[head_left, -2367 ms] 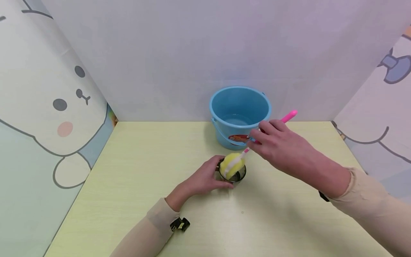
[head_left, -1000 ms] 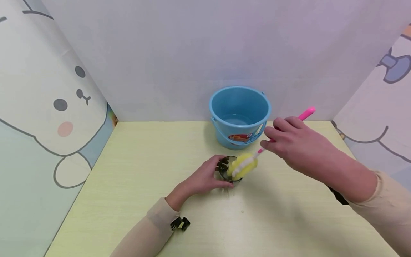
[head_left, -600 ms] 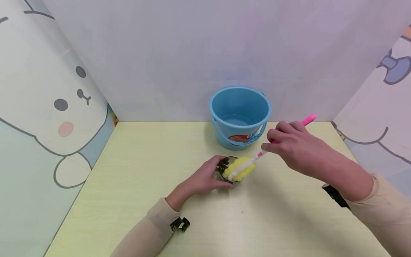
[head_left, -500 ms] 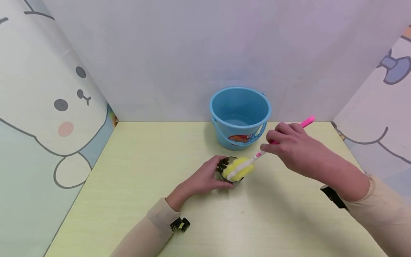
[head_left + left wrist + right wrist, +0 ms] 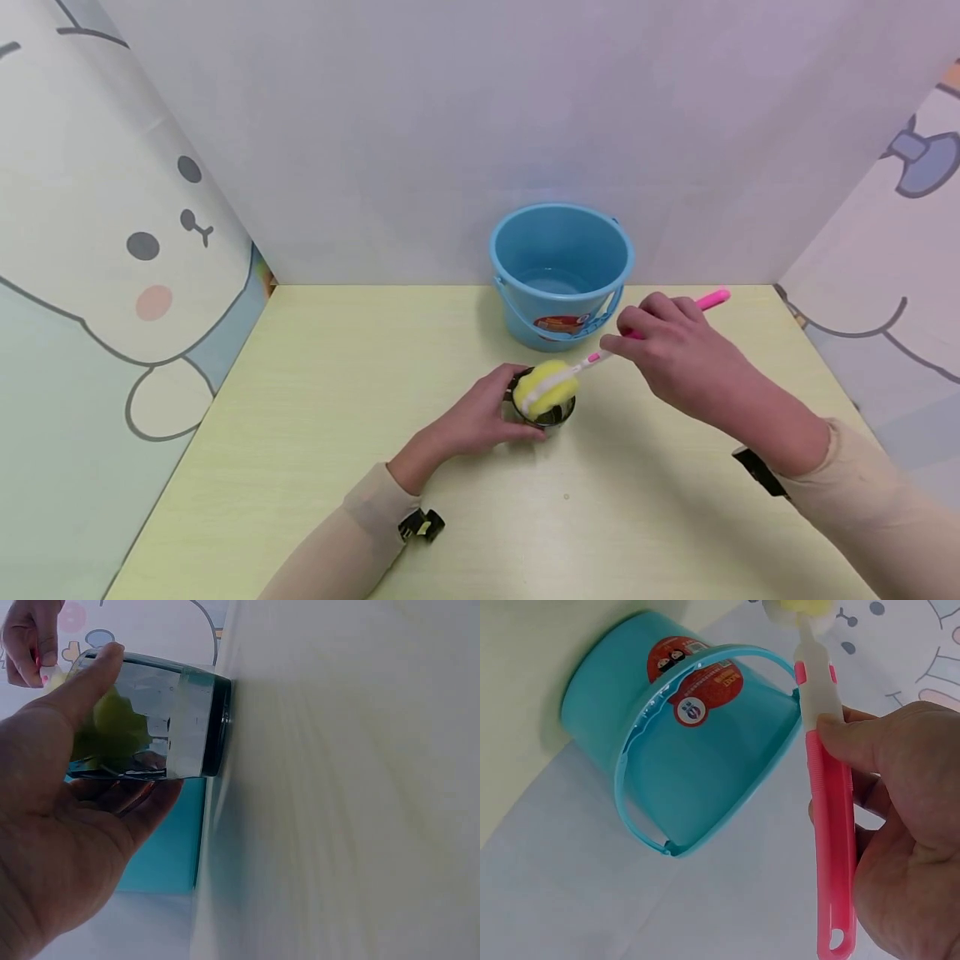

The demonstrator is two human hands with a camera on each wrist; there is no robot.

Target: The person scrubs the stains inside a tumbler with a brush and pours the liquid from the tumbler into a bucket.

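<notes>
My left hand (image 5: 480, 417) grips a dark-tinted see-through cup (image 5: 187, 724), thumb on one side and fingers on the other. The cup stands upright on the table, its thick dark base at the tabletop. With my right hand (image 5: 667, 358) I hold a sponge bottle brush by its pink handle (image 5: 832, 840), thumb pressed along the white neck. The brush's yellow sponge head (image 5: 547, 389) sits in the cup's mouth, and its lower part shows through the cup wall in the left wrist view. The handle slants up to the right.
A blue bucket (image 5: 517, 312) with a red label and a hanging handle stands behind the cup, near the back wall. The pale yellow table (image 5: 337, 375) is bordered by cartoon-printed panels left and right.
The right hand first drew the brush up to the right, then came back left and down, bringing the sponge head over the cup's middle. The left hand and cup have stayed put.
</notes>
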